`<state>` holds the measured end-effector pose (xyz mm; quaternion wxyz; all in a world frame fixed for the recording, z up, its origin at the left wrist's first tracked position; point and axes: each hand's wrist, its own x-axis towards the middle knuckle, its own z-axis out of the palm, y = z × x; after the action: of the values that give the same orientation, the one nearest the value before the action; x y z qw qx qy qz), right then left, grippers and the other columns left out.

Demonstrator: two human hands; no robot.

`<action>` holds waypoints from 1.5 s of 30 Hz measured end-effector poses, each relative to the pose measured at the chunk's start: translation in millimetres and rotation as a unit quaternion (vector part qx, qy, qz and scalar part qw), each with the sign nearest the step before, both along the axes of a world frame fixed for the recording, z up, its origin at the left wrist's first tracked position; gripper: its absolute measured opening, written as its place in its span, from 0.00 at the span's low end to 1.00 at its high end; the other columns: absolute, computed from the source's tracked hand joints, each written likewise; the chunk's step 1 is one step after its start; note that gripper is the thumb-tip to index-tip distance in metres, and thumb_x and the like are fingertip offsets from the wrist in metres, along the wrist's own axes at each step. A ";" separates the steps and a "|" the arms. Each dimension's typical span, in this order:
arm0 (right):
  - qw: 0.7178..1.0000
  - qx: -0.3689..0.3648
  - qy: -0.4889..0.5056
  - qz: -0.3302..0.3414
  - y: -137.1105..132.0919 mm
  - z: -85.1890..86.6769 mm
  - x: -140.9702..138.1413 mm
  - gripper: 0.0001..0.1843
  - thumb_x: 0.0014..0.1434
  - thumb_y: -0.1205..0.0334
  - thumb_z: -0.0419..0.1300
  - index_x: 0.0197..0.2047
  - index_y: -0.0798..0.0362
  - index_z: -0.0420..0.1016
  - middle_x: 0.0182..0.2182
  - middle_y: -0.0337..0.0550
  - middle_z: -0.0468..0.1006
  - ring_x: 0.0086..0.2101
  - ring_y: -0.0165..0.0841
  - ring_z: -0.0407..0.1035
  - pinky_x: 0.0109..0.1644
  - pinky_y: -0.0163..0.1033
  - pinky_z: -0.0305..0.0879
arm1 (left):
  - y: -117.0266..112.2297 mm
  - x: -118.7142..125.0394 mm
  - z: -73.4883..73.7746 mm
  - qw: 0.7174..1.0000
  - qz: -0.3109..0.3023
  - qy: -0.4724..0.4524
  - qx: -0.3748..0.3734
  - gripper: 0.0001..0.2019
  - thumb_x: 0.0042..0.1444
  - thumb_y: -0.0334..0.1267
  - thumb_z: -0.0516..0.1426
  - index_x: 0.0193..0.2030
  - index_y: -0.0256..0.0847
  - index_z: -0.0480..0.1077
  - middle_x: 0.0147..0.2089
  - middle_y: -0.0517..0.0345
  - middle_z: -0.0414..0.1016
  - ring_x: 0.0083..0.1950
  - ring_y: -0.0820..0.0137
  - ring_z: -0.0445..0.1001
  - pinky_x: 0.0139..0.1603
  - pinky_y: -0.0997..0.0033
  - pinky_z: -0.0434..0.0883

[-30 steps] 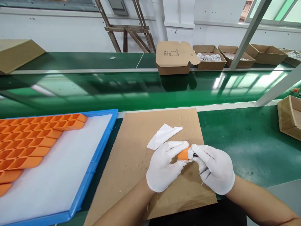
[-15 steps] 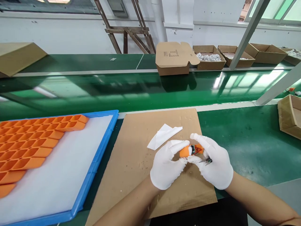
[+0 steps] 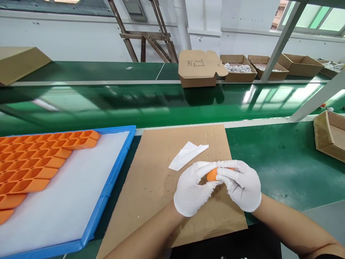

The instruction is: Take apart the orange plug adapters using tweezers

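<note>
Both my hands wear white gloves and meet over the cardboard sheet [image 3: 151,187]. My left hand [image 3: 192,190] is closed on a small orange plastic housing [image 3: 212,175], gripping it between thumb and fingers. My right hand [image 3: 239,185] is closed round the other end of the same housing, its fingertips touching those of my left. Those fingers cover most of the piece, so its inner parts are hidden. A folded white paper [image 3: 187,155] lies on the cardboard just beyond my left hand.
To the left, a blue-rimmed tray [image 3: 107,183] holds rows of orange hollow parts [image 3: 40,158]. Behind runs a shiny green conveyor belt [image 3: 134,108]. A cardboard box [image 3: 198,79] and several open boxes stand on the far ledge. Another open box [image 3: 327,135] sits at right, near a slanted metal post [image 3: 312,99].
My right hand's fingers have closed over the housing's right end, covering the wires and circuit board seen before. The slim metal piece at its palm is now out of sight.
</note>
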<state>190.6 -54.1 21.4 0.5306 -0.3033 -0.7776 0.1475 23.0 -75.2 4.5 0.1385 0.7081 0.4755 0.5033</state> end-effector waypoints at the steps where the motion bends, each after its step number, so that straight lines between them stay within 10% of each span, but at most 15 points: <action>1: 0.999 0.019 -0.038 -0.003 0.0 1.1 0.5 0.10 0.64 0.66 0.62 0.48 0.49 0.80 0.44 0.48 0.83 0.41 0.35 0.81 0.42 0.38 0.81 | -0.1 -0.2 -1.6 1.000 0.002 -0.006 -0.005 0.22 0.53 0.24 0.61 0.52 0.50 0.76 0.42 0.58 0.82 0.39 0.67 0.81 0.37 0.68 0.80; 11: 0.990 -0.129 0.045 -0.035 14.6 8.3 15.1 0.11 0.66 0.60 0.61 0.48 0.47 0.83 0.46 0.48 0.82 0.47 0.38 0.77 0.49 0.44 0.78 | 4.9 -0.6 -0.6 0.989 -0.001 -0.087 -0.123 0.20 0.48 0.27 0.67 0.47 0.48 0.78 0.47 0.57 0.83 0.48 0.62 0.82 0.51 0.58 0.81; 15: 0.884 -0.457 0.095 0.015 27.2 14.4 21.6 0.17 0.58 0.47 0.67 0.35 0.53 0.85 0.37 0.49 0.84 0.39 0.39 0.78 0.44 0.45 0.76 | 6.9 -2.0 1.4 0.991 -0.041 -0.082 -0.093 0.20 0.49 0.29 0.69 0.49 0.47 0.76 0.51 0.55 0.82 0.54 0.59 0.80 0.56 0.53 0.79; 19: 0.759 -0.617 0.100 0.182 31.0 16.9 22.8 0.30 0.49 0.46 0.74 0.50 0.56 0.83 0.38 0.49 0.84 0.36 0.36 0.76 0.42 0.43 0.74 | 11.7 -5.6 1.4 0.995 -0.086 -0.058 0.014 0.21 0.50 0.30 0.70 0.50 0.48 0.75 0.54 0.53 0.80 0.58 0.57 0.77 0.57 0.48 0.77; 24: 0.721 -0.643 0.072 0.247 25.2 18.2 19.9 0.27 0.49 0.47 0.73 0.47 0.56 0.84 0.36 0.47 0.83 0.31 0.30 0.72 0.37 0.39 0.71 | 11.6 -9.6 2.7 0.989 -0.126 -0.063 0.039 0.21 0.54 0.34 0.69 0.54 0.49 0.74 0.49 0.54 0.82 0.58 0.58 0.77 0.55 0.52 0.78; 38: 0.757 -0.600 0.129 0.225 9.4 7.2 8.6 0.26 0.52 0.42 0.70 0.42 0.57 0.84 0.25 0.41 0.76 0.23 0.26 0.61 0.27 0.35 0.58 | 14.6 -6.6 -0.6 0.986 -0.154 -0.022 0.052 0.19 0.57 0.35 0.67 0.55 0.49 0.73 0.49 0.54 0.83 0.53 0.61 0.81 0.54 0.57 0.79; 45: 0.675 -0.688 0.153 0.221 23.8 -6.6 9.5 0.25 0.41 0.42 0.76 0.25 0.57 0.78 0.20 0.38 0.72 0.20 0.22 0.56 0.24 0.33 0.49 | 3.3 -4.4 6.8 0.994 -0.083 -0.065 0.021 0.22 0.55 0.29 0.67 0.56 0.49 0.74 0.50 0.55 0.82 0.52 0.63 0.80 0.53 0.59 0.79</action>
<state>200.1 -30.3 14.8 0.2359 -0.3750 -0.4088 0.7978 18.6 -71.9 11.2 0.1954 0.7138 0.3944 0.5447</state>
